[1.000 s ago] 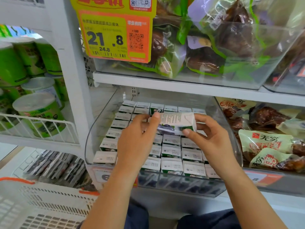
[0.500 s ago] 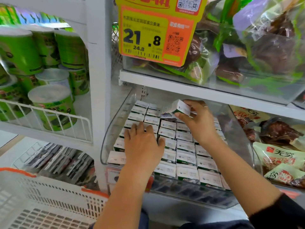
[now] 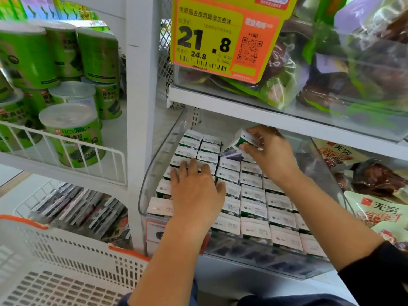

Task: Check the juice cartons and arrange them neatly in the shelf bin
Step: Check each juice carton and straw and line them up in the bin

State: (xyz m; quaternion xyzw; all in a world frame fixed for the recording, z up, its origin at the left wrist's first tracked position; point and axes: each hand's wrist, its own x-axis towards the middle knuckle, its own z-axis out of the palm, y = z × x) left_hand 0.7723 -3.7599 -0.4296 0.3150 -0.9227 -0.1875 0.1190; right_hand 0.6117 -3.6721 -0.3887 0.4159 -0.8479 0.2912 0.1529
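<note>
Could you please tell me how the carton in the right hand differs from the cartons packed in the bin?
The held carton is tilted and raised; the packed cartons stand upright in rows. The right hand pinches the held carton; the left hand rests flat on the packed cartons. Both show white tops.

Price tag (image 3: 223,36): yellow-orange, hung from upper shelf.
Green cans (image 3: 72,133): stacked behind wire rail, left.
Basket (image 3: 66,261): white, orange rim, lower left.
Snack bags (image 3: 375,208): right.
</note>
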